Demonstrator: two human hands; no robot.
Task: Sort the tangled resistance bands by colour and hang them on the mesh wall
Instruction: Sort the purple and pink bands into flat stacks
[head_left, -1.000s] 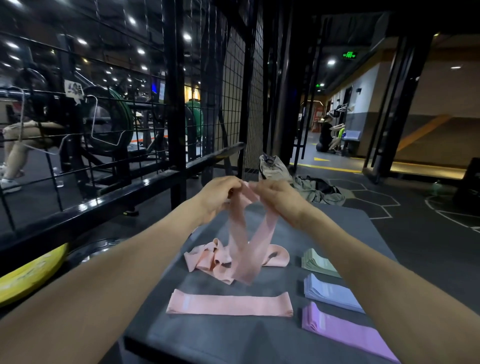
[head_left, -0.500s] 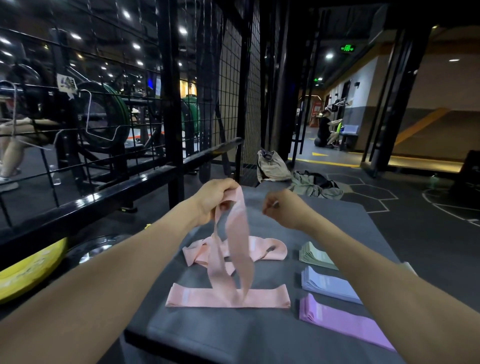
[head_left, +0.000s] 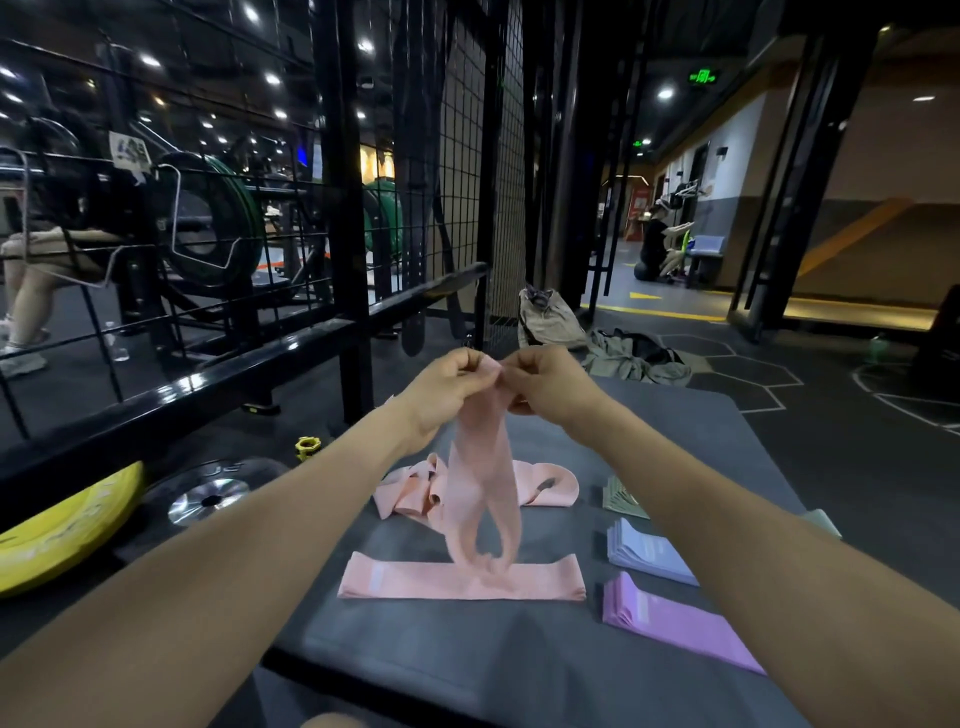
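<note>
Both hands — left (head_left: 451, 392), right (head_left: 545, 387) — pinching the top of a pink band (head_left: 483, 499), hanging twisted above the flat pink band (head_left: 415, 579), likely for straightening before joining it — green (head_left: 621, 496), blue (head_left: 647, 553), purple (head_left: 670, 621) stacks right of it.

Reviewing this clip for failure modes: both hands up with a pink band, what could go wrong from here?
1. The held pink band hangs twisted from the left hand and right hand; its bottom end touches the flat pink band and could drag it out of place.
2. The tangled pink bands lie right behind it; the loop may snag them again.
3. The purple stack lies under the right forearm, so lowering the arm could scatter it.
</note>
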